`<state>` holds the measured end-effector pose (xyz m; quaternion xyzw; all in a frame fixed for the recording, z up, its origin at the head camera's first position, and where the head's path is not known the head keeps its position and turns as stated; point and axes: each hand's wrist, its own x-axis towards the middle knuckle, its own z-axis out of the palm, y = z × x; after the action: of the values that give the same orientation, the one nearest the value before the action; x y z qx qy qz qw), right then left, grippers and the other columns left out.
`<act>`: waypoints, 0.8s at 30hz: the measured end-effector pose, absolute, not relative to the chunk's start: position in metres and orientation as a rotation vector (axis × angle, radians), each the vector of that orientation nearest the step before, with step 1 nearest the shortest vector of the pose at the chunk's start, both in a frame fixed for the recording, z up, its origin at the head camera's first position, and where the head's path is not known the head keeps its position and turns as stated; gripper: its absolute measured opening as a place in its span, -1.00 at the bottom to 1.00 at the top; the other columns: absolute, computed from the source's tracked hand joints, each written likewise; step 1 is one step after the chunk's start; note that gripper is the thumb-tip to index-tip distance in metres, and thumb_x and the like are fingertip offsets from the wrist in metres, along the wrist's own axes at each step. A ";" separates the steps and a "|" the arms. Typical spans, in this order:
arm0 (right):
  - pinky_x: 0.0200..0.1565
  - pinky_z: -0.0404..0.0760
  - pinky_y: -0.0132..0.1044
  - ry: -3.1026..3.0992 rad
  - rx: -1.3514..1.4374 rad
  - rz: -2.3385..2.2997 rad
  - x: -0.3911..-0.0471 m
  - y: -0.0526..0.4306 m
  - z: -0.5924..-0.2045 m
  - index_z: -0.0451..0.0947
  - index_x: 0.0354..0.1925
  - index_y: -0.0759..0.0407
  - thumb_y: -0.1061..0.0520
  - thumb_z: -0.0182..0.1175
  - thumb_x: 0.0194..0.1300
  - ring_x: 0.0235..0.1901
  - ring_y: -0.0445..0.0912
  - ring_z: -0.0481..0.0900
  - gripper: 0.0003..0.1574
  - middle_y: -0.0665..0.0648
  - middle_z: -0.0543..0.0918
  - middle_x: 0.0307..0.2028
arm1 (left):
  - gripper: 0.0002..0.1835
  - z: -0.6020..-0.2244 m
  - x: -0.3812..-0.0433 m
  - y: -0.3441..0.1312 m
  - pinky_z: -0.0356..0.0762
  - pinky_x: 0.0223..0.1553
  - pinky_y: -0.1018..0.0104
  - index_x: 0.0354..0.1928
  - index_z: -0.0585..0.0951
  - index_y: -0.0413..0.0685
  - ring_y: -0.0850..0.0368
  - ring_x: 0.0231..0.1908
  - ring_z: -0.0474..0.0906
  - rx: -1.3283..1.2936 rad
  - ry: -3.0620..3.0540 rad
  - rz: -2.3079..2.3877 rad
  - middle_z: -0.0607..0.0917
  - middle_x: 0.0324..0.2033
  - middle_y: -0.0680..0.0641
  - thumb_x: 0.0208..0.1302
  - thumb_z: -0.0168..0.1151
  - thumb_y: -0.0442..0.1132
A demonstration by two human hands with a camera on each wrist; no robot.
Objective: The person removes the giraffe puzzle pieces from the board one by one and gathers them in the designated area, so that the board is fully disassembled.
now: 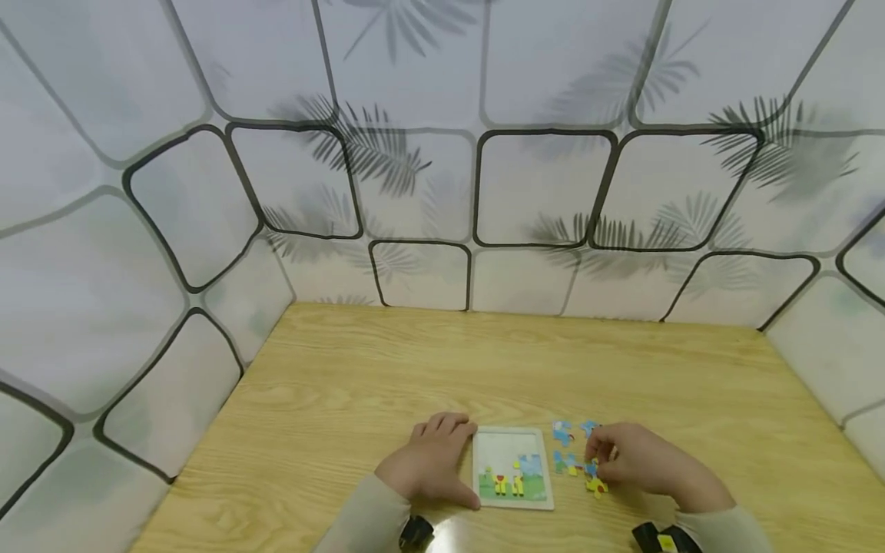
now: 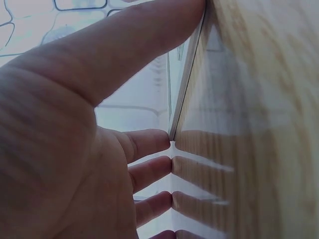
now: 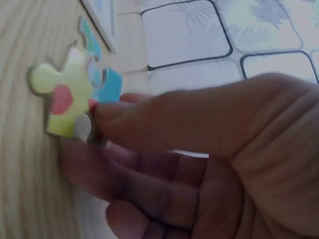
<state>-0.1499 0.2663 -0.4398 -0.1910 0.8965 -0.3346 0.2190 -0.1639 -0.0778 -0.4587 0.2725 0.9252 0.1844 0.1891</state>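
Observation:
On the table lies a jigsaw puzzle tray (image 1: 508,442) with a pale raised border; pieces with a green, blue and yellow picture fill its lower part. My left hand (image 1: 432,461) braces the tray's left side, thumb at the near corner and fingers spread towards the far one. In the left wrist view, the thumb touches the tray's edge (image 2: 187,74). To the right of the tray, my right hand (image 1: 632,458) pinches a blue jigsaw piece (image 3: 110,87) between thumb and fingers, its lower part covered by the thumb. Beside it is a yellow piece (image 3: 65,97) with a red patch.
Several loose pieces lie between the tray and my right hand, among them a blue one (image 1: 562,432) at the back and a green-blue one (image 1: 561,462) nearer. The wooden table (image 1: 442,353) meets a patterned wall covering (image 1: 422,276) at the back and sides.

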 end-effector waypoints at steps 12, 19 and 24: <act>-0.48 0.39 -0.34 2.592 -0.627 -0.869 -0.150 0.236 -0.441 0.59 -0.25 0.11 0.18 0.31 0.29 -0.57 -0.27 0.32 -0.93 -0.08 0.47 -0.51 | 0.14 -0.458 -0.161 -0.080 0.14 0.39 -0.14 0.50 0.29 0.07 -0.04 0.45 0.09 0.755 2.605 0.518 0.26 0.46 -0.02 -0.12 0.55 0.33; -0.34 0.46 -0.29 2.611 -0.716 -0.722 -0.148 0.190 -0.446 0.59 0.04 0.26 0.01 0.43 0.22 -0.39 -0.22 0.36 -0.49 0.00 0.48 -0.29 | 0.14 -0.460 -0.154 -0.082 0.13 0.40 -0.15 0.50 0.29 0.02 -0.07 0.45 0.10 0.737 2.610 0.535 0.27 0.45 -0.04 -0.09 0.54 0.33; -0.26 0.54 -0.22 2.662 -0.706 -0.636 -0.147 0.180 -0.446 0.60 -0.11 0.20 0.10 0.48 0.08 -0.32 -0.17 0.42 -0.58 0.01 0.51 -0.22 | 0.13 -0.461 -0.160 -0.078 0.13 0.41 -0.09 0.50 0.30 0.03 -0.03 0.45 0.11 0.783 2.639 0.490 0.28 0.45 0.00 -0.09 0.53 0.34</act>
<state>-0.1469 0.1804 -0.4462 -0.2466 0.9301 -0.2223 0.1570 -0.1602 -0.0782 -0.4606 0.2757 0.9299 0.1727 0.1718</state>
